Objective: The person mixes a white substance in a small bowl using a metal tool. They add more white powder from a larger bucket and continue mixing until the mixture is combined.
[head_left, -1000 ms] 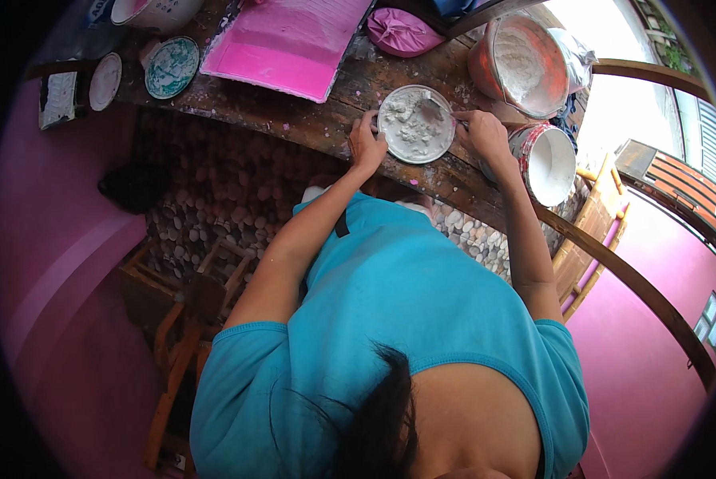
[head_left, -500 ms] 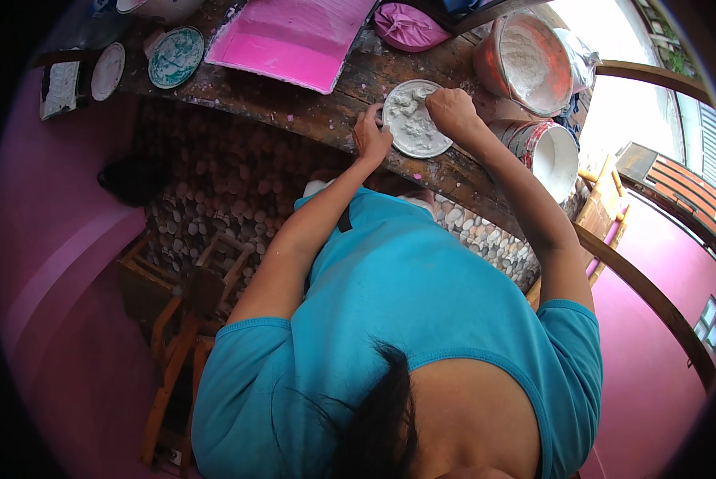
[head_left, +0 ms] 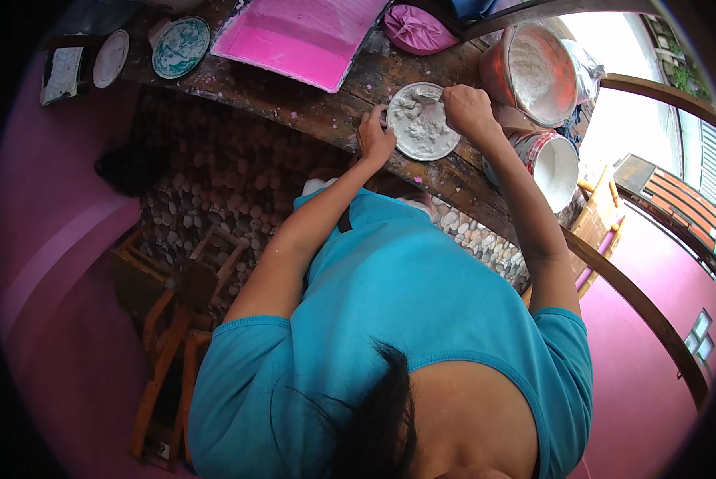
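Observation:
A round white shallow lid [head_left: 416,136] of lumpy, pale paste lies near the front edge of a stained wooden table [head_left: 310,120]. My left hand [head_left: 375,136] holds its left rim, fingers curled at the edge. Over the upper right of the lid, my right hand [head_left: 471,112] is closed on a metal scraper [head_left: 430,93] dipped toward the paste; its handle is hidden in the fist. A white bucket with a red-smeared rim [head_left: 557,174] stands just right of my right forearm, behind which part of it is hidden.
A pink paint tray [head_left: 282,60], pink bundle [head_left: 414,28], powder-filled orange bucket [head_left: 533,76] and teal-smeared lid [head_left: 180,49] sit on the table. A wooden chair [head_left: 166,343] stands lower left; a curved wooden bar [head_left: 637,295] runs at the right.
My right hand has moved from the lid's right rim up and inward over the paste, then slightly right with the scraper. My left hand still holds the rim, shifted slightly right.

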Tool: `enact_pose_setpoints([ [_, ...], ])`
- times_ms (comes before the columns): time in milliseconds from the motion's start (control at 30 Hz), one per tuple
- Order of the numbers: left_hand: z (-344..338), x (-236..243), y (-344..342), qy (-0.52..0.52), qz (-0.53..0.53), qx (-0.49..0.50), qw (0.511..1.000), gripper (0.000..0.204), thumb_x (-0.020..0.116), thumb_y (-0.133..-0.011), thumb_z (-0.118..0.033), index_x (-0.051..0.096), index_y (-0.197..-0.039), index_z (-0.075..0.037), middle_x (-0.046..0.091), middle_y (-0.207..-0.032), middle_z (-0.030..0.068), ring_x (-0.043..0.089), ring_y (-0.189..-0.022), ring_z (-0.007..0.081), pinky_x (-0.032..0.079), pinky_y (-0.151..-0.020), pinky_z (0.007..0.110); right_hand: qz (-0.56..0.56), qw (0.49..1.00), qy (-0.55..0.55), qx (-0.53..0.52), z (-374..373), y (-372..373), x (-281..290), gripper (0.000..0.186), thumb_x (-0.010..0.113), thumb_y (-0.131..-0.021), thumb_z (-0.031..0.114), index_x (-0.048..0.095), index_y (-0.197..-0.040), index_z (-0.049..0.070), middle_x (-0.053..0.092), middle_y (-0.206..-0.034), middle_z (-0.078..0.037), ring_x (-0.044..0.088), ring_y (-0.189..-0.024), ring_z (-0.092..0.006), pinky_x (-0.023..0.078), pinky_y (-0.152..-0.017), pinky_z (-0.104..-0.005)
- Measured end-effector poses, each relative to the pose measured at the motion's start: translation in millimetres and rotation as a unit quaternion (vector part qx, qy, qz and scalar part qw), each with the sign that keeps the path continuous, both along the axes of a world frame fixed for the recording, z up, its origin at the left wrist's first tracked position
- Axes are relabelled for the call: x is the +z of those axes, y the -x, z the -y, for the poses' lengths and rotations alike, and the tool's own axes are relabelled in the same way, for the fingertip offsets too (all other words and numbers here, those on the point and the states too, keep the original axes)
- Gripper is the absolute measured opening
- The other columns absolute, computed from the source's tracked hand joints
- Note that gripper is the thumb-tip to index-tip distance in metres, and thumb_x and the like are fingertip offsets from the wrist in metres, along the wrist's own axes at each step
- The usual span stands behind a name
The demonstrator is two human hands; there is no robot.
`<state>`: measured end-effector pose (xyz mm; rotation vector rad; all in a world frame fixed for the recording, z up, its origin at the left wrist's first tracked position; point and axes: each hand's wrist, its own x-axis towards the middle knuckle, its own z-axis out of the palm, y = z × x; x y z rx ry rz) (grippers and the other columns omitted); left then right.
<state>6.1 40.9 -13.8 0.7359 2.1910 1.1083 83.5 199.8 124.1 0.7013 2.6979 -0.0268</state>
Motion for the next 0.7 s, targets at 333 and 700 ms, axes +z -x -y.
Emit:
enact_pose_setpoints([
  [333, 1, -3, 0, -0.007, 0.012, 0.001, 1.000, 0.046, 0.063, -0.065, 0.000, 0.056, -0.109, -0.012, 0.054, -0.083, 0.0118, 0.055, -0.079, 0.0318, 0.042, -0.071, 0.042, 0.042, 0.997, 0.029, 0.052, 13, -14, 8, 0.007, 0.060, -0.066, 0.005, 0.066, -0.069, 0.006, 0.065, -0.071, -0.014, 0.066, -0.067, -0.0273, 0.050, -0.055, -0.0373],
  [700, -2, 1, 1, 0.016, -0.003, -0.001, 1.000, 0.043, 0.062, -0.066, -0.003, 0.060, -0.107, -0.015, 0.057, -0.082, 0.0094, 0.058, -0.081, 0.0301, 0.045, -0.074, 0.040, 0.022, 1.000, 0.008, 0.012, -2, -3, 14, 0.008, 0.063, -0.062, 0.005, 0.066, -0.069, 0.005, 0.065, -0.072, -0.014, 0.066, -0.068, -0.0286, 0.051, -0.057, -0.0376],
])
